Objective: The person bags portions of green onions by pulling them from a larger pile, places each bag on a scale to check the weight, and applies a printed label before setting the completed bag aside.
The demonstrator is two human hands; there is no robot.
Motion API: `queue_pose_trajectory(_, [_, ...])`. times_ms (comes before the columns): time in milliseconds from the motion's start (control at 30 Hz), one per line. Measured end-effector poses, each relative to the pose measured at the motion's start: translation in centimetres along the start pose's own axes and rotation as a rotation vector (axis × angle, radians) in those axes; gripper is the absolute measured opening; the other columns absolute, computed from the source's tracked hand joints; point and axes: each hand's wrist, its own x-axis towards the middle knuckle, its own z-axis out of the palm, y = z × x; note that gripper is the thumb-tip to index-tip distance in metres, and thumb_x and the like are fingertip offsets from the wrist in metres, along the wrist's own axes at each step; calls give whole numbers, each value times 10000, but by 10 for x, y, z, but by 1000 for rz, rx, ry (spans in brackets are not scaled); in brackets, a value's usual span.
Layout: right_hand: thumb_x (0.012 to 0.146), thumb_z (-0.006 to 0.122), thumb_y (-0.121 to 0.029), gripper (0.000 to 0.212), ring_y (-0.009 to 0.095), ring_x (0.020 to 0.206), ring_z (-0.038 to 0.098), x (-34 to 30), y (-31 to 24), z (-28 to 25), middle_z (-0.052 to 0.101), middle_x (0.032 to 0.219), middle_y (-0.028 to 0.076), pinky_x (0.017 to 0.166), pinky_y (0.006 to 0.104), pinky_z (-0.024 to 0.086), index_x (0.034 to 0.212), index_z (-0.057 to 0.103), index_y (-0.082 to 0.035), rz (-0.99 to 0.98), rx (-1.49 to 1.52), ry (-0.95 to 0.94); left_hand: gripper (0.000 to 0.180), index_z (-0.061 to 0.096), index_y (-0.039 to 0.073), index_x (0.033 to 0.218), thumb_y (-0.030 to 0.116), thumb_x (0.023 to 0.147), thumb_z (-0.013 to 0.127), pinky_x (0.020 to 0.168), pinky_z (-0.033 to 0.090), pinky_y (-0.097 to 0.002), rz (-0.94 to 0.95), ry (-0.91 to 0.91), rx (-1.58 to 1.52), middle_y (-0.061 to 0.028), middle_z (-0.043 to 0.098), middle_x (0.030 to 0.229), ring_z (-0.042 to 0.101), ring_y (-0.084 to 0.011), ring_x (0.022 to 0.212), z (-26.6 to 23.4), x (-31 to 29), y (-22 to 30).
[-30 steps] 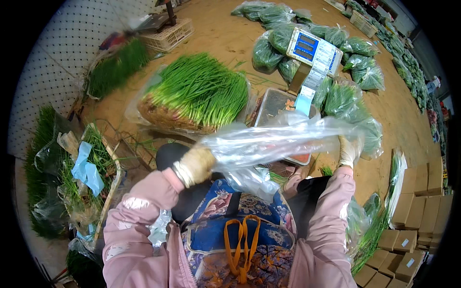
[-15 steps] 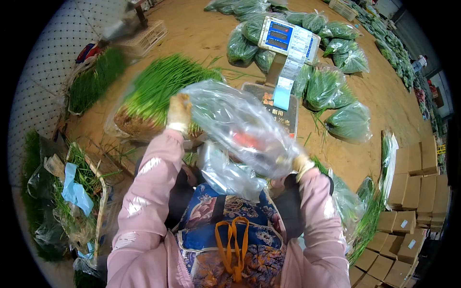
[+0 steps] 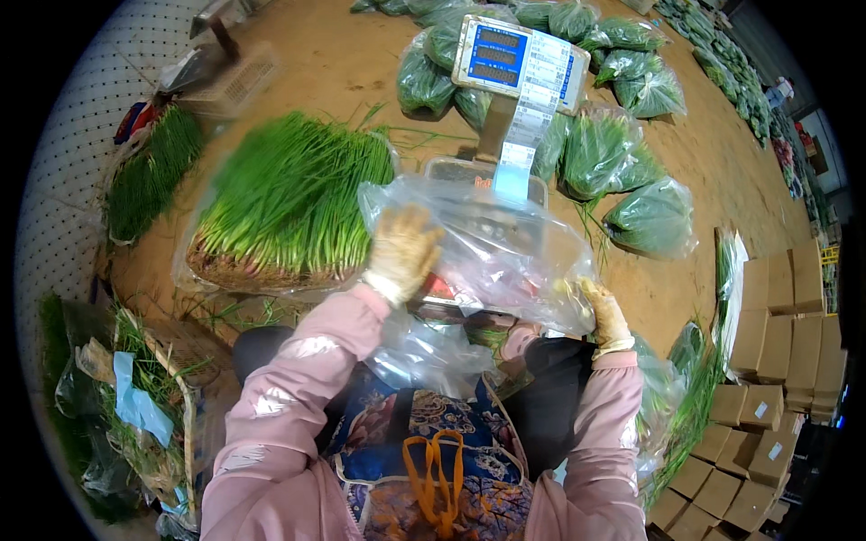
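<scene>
A clear plastic bag (image 3: 505, 236) is stretched between my hands, over the platform of a digital scale (image 3: 438, 169). My left hand (image 3: 404, 251), in a pale stained glove, is closed on the bag's left part; its fingertips are blurred. On the right, my right hand (image 3: 603, 311), gloved too, pinches the bag's other end. Something red shows through the film, too unclear to name. Left of the bag lies a thick bundle of green onions (image 3: 293, 198) with earthy roots, on a plastic sheet. More clear bags (image 3: 428, 353) lie crumpled near my lap.
The scale's display (image 3: 498, 56) stands beyond the platform, a strip of labels (image 3: 532, 113) hanging from it. Bagged greens (image 3: 654, 216) lie behind and to its right. Cardboard boxes (image 3: 762, 302) are stacked at far right. A crate of scraps (image 3: 189, 410) stands left; another onion bundle (image 3: 153, 171) lies farther off.
My left hand has moved right and down, from beside the onions to over the bag. My right hand has shifted slightly right. The bag now lies lower and flatter over the scale.
</scene>
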Motion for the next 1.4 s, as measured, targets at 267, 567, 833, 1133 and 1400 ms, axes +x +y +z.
queue_pose_trajectory(267, [789,631,-231,484,243,1086,532,14,-63,-9,551,1187,159,913,329,418,1213,522,-25,-611,-945,693,550,379,229,1341,383,839,542,1057,159,-571,-75,-796,-11,-138,376,1363,221,-307,1343,60,28,28])
queue_pose_trajectory(567, [652,735,-417,849,291,1146,489,133,-5,86,598,1126,131,1045,508,219,1346,371,-91,-4,-1698,175,173,659,109,903,103,733,627,1029,223,-565,-229,-447,-403,-94,467,1258,313,-320,1294,106,-35,13])
queue_pose_trajectory(833, [649,644,-92,384,224,787,568,111,-131,102,585,779,33,998,435,306,1030,604,-122,-1214,-1335,483,214,622,40,964,67,753,599,1035,267,-431,-451,-252,-845,-139,513,1233,351,-353,1262,111,-35,41])
queue_pose_trajectory(1133, [722,627,-63,530,292,1028,515,100,-68,132,535,1123,123,935,429,383,1234,494,-82,-1129,-1408,463,310,562,154,1140,211,836,571,996,337,-421,-142,-514,-642,-118,469,1270,427,-309,1192,91,1,40])
queue_pose_trajectory(1400, [701,660,-176,473,306,940,580,139,63,136,605,1022,113,813,405,463,1155,544,-108,-614,-1486,-203,399,527,44,1178,274,860,598,899,438,-312,-551,-469,-1379,-115,571,1126,550,-251,1038,104,5,-7])
